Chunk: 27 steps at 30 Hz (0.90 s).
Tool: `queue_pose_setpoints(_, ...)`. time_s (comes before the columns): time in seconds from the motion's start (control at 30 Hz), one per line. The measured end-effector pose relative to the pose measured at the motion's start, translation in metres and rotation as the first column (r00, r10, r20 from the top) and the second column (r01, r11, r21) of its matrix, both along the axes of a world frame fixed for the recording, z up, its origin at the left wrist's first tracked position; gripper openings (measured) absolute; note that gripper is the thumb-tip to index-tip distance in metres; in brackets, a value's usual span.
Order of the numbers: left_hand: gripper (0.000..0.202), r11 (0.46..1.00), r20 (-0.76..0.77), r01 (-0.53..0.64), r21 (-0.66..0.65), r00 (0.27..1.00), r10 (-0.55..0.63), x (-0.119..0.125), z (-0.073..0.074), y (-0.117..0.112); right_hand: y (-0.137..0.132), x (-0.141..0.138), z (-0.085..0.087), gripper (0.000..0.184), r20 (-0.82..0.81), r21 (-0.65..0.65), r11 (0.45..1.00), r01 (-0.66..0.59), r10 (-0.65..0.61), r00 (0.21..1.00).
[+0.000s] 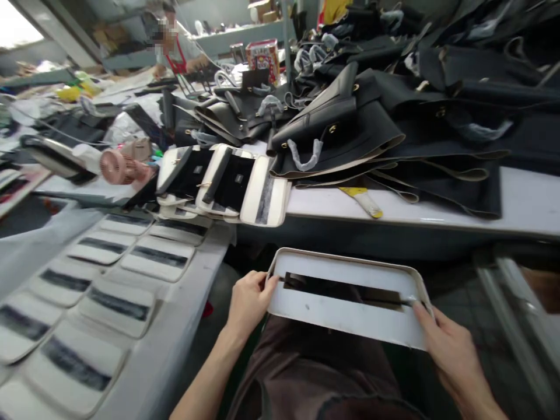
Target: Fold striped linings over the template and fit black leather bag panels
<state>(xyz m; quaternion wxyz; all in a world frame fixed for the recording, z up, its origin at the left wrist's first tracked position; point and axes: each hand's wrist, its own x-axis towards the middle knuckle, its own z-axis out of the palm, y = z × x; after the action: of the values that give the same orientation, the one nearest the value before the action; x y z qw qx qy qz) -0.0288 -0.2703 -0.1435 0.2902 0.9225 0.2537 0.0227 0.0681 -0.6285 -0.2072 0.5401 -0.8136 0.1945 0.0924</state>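
White slotted panel (335,311): left grip (250,300) and right grip (450,338) clamped on opposite ends, above the lap (321,364). Step judged: two-handed holding; any move calls for even support.

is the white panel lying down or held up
Held up: the left hand and right hand grip the white panel at opposite ends, apart from the white table.

Items on the white table (531,198) before me: one round-headed pink plastic fan (117,167), near the front edge, to my left; one flat yellow-and-white strip (364,202), just inside the front edge; black leather-like pieces (371,114) with gold-coloured fittings (332,129), heaped back from that edge; one red patterned container (263,58), farther back. Beyond: one person (186,49) in pale and red clothing.
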Motion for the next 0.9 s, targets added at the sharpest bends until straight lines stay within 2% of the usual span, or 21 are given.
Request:
queue_pose_setpoints(0.1, 0.041, 0.995, -0.066, 0.037, 0.089, 0.997, -0.031, -0.001, 0.001, 0.002, 0.004, -0.003, 0.012, 0.058, -0.013, 0.004, 0.997, -0.081, 0.081, 0.997)
queue_pose_setpoints(0.2, 0.041, 0.993, -0.102, 0.062, 0.100, 0.993, -0.052, -0.001, -0.002, 0.003, 0.010, -0.003, 0.021, 0.056, 0.033, -0.008, 0.992, -0.124, 0.124, 0.992)
queue_pose_setpoints(0.47, 0.040, 0.964, -0.144, 0.114, 0.239, 0.986, -0.081, -0.009, -0.010, -0.002, 0.011, -0.004, 0.022, 0.058, 0.088, -0.036, 0.990, -0.136, 0.138, 0.987)
queue_pose_setpoints(0.57, 0.040, 0.955, -0.152, 0.121, 0.271, 0.985, -0.082, -0.009, -0.011, -0.003, 0.012, -0.003, 0.027, 0.059, 0.082, -0.098, 0.982, -0.163, 0.171, 0.982)
queue_pose_setpoints(0.67, 0.040, 0.966, -0.162, 0.120, 0.231, 0.983, -0.083, -0.006, -0.009, -0.004, 0.012, -0.003, 0.033, 0.055, 0.070, -0.136, 0.970, -0.201, 0.212, 0.975)
queue_pose_setpoints(0.77, 0.047, 0.991, -0.202, 0.076, 0.114, 0.978, -0.052, -0.005, -0.005, -0.004, 0.007, -0.008, 0.032, 0.051, 0.072, -0.077, 0.976, -0.204, 0.209, 0.975)
queue_pose_setpoints(0.9, 0.060, 0.999, -0.262, -0.034, -0.020, 0.965, 0.027, -0.005, -0.004, -0.002, -0.002, -0.019, 0.023, 0.054, 0.102, -0.001, 0.984, -0.176, 0.176, 0.979)
